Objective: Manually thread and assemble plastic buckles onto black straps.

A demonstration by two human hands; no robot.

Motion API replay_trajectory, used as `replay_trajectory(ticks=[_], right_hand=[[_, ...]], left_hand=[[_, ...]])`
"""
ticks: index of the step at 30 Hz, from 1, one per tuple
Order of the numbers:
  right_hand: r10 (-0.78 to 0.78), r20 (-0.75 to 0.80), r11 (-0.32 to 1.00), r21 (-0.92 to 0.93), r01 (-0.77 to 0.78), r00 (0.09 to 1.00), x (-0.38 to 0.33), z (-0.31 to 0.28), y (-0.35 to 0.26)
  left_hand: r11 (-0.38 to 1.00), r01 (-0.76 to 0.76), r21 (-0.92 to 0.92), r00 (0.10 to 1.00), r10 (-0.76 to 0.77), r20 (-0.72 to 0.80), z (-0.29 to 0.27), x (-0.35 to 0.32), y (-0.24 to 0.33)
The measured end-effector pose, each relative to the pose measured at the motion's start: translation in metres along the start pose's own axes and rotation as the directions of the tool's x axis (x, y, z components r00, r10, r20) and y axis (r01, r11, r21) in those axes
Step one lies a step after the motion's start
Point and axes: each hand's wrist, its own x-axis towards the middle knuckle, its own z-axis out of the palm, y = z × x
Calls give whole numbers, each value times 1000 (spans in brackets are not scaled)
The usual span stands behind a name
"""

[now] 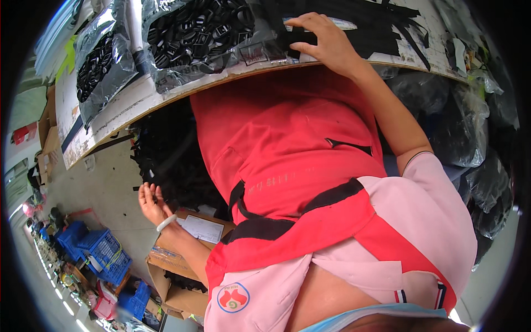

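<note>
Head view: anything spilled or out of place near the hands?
Mildly: dark specks lie scattered on the floor near the left hand, beside a black heap, perhaps dropped. On the table, black strips by the right hand lie crisscrossed rather than neatly stacked.

The apron (276,144) is red with black bands; the polo shirt (431,210) is pale pink, with navy, white and red stripes. The buckles (202,39) and fabric strips (379,41) are black, the bracelet (166,223) is white.
</note>
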Motion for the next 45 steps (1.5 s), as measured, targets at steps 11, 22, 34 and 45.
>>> replay_trajectory(ticks=[11, 22, 34, 45], right_hand=[[-100, -89, 991, 76, 107, 991, 43, -20, -13], [106, 535, 563, 662, -494, 838, 17, -19, -135], [153, 826, 257, 496, -829, 542, -10, 31, -122], [211, 808, -87, 575, -813, 550, -8, 29, -135]], left_hand=[[958, 286, 3, 730, -220, 647, 169, -80, -24], [942, 285, -178, 728, -91, 680, 227, -105, -18], [838, -535, 103, 614, 303, 729, 220, -109, -30], [630, -757, 176, 541, 452, 709, 223, -112, -21]])
